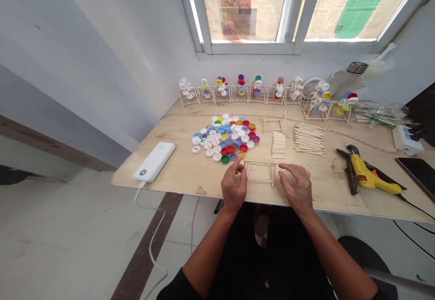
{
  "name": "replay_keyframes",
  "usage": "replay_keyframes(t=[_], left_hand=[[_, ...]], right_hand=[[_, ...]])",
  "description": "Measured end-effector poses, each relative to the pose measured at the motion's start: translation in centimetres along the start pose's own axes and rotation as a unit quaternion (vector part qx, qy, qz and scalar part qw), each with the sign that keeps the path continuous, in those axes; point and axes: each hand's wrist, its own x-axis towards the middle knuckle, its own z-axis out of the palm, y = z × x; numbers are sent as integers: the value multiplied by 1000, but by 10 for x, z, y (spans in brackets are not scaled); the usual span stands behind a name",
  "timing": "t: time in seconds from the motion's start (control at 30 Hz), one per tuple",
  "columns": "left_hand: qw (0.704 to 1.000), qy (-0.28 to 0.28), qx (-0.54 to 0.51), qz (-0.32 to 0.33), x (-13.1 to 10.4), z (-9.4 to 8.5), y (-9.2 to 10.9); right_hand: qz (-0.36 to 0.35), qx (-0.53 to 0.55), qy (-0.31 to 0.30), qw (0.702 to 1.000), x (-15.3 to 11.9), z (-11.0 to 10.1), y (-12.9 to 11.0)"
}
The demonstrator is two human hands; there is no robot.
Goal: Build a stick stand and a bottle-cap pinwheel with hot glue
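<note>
Wooden-stick frame (261,162) stands on the wooden table (183,173) near its front edge, between both hands. Left hand (234,184): thumb and forefinger parted, at the frame's left end; contact cannot be determined. Right hand (297,184): thumb and forefinger spread, nothing held, just beside the right end. Joint condition is too small to verify. Risk, in judgement: uneven inward pressure could skew the frame, or part a corner if its bond is weak. A forward left-hand slip could scatter the bottle caps (209,146); a forward shove, the short sticks (278,145).
</note>
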Motion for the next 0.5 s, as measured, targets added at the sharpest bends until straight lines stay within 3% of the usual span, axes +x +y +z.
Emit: replay_keyframes(t=[0.37, 0.5], left_hand=[[999, 3, -9, -48, -5, -13, 5], [998, -20, 3, -66, -9, -21, 6]], right_hand=[[89, 51, -18, 995, -7, 2, 8], [101, 53, -32, 993, -8, 2, 9]])
